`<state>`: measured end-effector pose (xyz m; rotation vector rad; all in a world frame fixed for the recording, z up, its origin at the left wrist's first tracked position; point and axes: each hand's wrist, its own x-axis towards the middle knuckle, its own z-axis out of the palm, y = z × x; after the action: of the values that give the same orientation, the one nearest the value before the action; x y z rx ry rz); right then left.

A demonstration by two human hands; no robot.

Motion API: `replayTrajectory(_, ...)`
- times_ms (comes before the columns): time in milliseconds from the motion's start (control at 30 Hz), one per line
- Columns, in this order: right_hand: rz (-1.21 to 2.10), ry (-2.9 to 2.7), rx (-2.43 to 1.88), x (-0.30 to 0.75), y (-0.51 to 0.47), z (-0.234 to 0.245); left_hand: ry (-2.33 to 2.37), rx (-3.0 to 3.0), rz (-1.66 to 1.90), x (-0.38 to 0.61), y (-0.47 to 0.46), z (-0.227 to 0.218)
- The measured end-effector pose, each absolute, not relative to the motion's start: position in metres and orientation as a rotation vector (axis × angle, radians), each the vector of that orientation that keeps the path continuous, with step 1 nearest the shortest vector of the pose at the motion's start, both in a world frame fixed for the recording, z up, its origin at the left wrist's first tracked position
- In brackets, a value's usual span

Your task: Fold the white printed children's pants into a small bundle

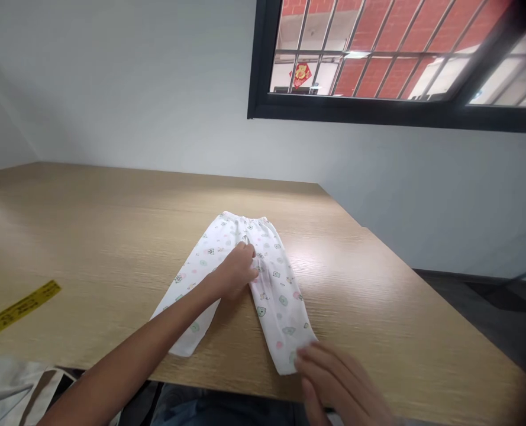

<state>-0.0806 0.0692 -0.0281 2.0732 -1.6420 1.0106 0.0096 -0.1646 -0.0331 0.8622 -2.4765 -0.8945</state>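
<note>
Along a pale wall (112, 77), beneath a barred window (391, 53), spreads a broad wooden surface (112, 231). Near its front edge lie white printed trousers (272, 284), waistband away from the person, legs parted. The left hand (238, 269) is curled at the inner seam just below the crotch; whether it pinches the cloth cannot be told. The right hand (340, 381), blurred, is open, fingers outstretched at the right-hand leg's hem. Farther left lies a yellow strip (19, 310).

Pants (283, 290) on table (112, 236), waistband (245, 219) toward wall (156, 89) behind; tape strip (21, 309) on table, left of pants; window (378, 59) in wall, to right.
</note>
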Motion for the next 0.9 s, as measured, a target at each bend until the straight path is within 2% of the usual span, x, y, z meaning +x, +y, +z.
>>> replayTrajectory(100,0.789,-1.608,2.219,-0.102,0.049,-0.019,-2.576,0.699,-0.782,-0.003,-0.171,-0.025)
replayTrajectory(233,0.665,-1.674,2.368,-0.110,0.044,-0.015,-2.696,0.576,-0.681,-0.032,-0.202,-0.021)
replayTrajectory(433,0.465,-1.709,2.388,-0.118,0.072,-0.026,-2.737,0.622,-0.609,-0.061,-0.250,-0.038)
replayTrajectory(733,0.794,-2.006,2.160,-0.138,0.069,-0.050,-2.695,0.699,-0.573,-0.061,-0.257,-0.063)
replayTrajectory(900,0.834,-1.901,1.968,-0.133,0.069,-0.058,-2.665,0.740,-0.581,-0.062,-0.262,-0.069)
